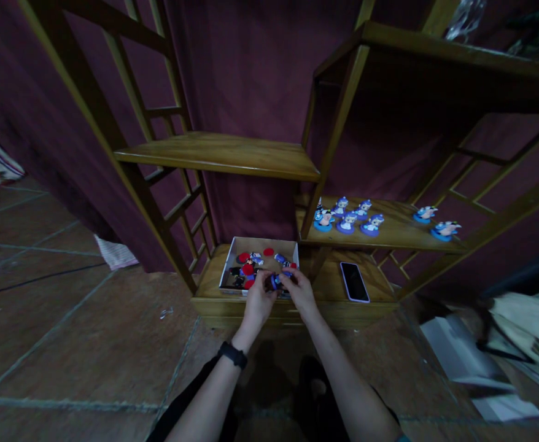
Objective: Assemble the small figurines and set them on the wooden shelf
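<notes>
Both hands meet over the front right of a shallow cardboard box [292, 250]. Between them is a small figurine [275, 282] with a blue-purple base, partly covered by fingers. My left hand [261, 294] is closed on its left side, and my right hand [301, 288] pinches it from the right. Inside the box lie several more figurines [248, 269], with red, black, white and purple parts, and a loose red disc [268, 252]. The held figurine's finer details are too small and dark to make out.
The box stands on a low wooden shelf unit [246, 153], with a phone [355, 282] to its right. Purple-haired figurines [347, 222] and blue-based figurines [445, 230] stand on the shelf at right. White boxes [463, 353] and a pale bag [527, 322] lie on the floor.
</notes>
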The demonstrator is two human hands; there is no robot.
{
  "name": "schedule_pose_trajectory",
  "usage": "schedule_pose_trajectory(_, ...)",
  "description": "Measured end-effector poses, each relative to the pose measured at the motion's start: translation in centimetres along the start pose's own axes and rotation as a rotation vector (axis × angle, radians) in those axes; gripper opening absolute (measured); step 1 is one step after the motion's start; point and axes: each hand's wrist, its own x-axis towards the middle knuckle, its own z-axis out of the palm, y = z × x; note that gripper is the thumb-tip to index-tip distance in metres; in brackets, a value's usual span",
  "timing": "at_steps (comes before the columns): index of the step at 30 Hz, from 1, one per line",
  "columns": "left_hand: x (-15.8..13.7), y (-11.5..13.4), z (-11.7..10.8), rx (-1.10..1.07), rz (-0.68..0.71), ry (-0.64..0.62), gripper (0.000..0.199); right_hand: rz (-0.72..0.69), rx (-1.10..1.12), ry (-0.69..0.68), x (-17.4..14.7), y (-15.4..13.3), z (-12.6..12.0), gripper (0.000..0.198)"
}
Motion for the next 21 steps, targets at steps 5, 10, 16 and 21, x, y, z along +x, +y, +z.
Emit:
schedule_pose_trajectory(5, -0.1, -0.5, -0.2, 0.101, 0.044, -0.015, 0.04, -0.014, -0.029, 0.021, 0.0, 0.0, 0.0, 0.036)
schedule_pose_trajectory(10, 0.0, -0.5, -0.4, 0.133, 0.032, -0.025, 0.039, -0.022, -0.072, 0.008, -0.1, -0.5, -0.2, 0.037)
schedule_pose_trajectory(16, -0.1, -0.2, -0.5, 0.151, 0.037, -0.035, 0.038, -0.032, -0.098, -0.012, -0.2, -1.0, -0.3, 0.034)
schedule_pose_trajectory(21, -0.1, -0.4, -0.5, 0.142, 0.042, -0.05, 0.039, -0.034, -0.089, -0.02, -0.3, -1.2, -0.2, 0.033)
